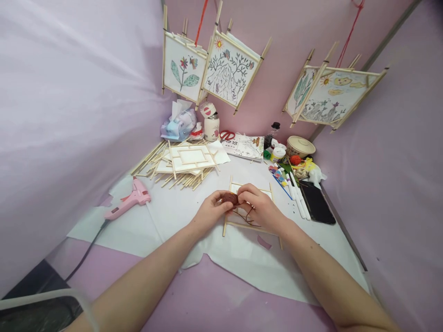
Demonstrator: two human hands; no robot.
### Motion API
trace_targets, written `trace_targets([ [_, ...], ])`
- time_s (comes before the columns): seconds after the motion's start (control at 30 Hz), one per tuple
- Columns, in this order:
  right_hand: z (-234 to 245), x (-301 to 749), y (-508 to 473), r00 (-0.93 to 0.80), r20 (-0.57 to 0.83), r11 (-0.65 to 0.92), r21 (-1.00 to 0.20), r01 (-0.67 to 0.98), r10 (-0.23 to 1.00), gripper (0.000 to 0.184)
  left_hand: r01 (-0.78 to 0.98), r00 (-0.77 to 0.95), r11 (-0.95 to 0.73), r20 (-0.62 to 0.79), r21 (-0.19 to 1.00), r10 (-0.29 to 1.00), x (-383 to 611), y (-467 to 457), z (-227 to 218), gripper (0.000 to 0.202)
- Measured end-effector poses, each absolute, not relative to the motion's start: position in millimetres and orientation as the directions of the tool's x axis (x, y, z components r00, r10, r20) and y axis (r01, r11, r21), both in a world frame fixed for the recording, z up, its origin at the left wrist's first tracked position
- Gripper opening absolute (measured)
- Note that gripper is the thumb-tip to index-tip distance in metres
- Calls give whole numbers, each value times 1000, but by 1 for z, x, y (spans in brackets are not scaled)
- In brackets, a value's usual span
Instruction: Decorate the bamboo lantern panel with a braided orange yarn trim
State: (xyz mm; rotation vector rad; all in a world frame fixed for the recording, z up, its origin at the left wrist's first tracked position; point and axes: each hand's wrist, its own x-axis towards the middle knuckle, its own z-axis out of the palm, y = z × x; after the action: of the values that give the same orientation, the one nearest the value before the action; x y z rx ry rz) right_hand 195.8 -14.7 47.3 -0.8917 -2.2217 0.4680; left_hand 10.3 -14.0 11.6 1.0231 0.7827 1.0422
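Observation:
A small dark brown ball of cord (230,198) is pinched between the thumb and fingers of my left hand (210,210). My right hand (262,208) has its fingertips closed at the ball's right side, on the cord; the exact grip is partly hidden. Loose brown strands hang below the fingers. Beneath both hands lies a wooden stick frame (254,226) with a white panel, partly covered by my right hand. A scrap of purplish paper (264,242) rests just in front of it.
A pink glue gun (129,199) lies at the left, its cord running off the table. Behind are stacked stick frames (194,159), red scissors (227,134) and a book (244,146). Markers (299,198) and a black phone (317,202) lie right. Picture lanterns (230,69) hang above.

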Motion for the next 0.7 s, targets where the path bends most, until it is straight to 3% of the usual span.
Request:
trace_targets([
  [0.07,49,194,-15,-445,485,645,-681,348,753,12,-443,348,238,-79,864,934,10,-14,15,27],
  [0.17,53,196,-13,-262,367,387,-922,28,893,12,-569,361,400,-219,719,907,9,-12,20,22],
  [0.27,61,206,-6,-54,198,176,-945,-275,979,24,-607,426,542,-337,582,839,6,-9,22,20],
  [0.37,69,221,4,121,153,190,-898,-397,981,33,-601,467,558,-315,572,826,4,-8,20,24],
  [0.5,78,237,10,299,268,372,-847,-381,916,29,-552,445,435,-190,711,875,5,-11,15,36],
  [0.6,82,242,7,377,362,477,-833,-279,853,24,-527,412,365,-145,768,900,6,-12,12,39],
  [0.7,83,237,-4,167,442,448,-894,4,881,24,-539,367,317,-122,780,922,7,-13,11,42],
])
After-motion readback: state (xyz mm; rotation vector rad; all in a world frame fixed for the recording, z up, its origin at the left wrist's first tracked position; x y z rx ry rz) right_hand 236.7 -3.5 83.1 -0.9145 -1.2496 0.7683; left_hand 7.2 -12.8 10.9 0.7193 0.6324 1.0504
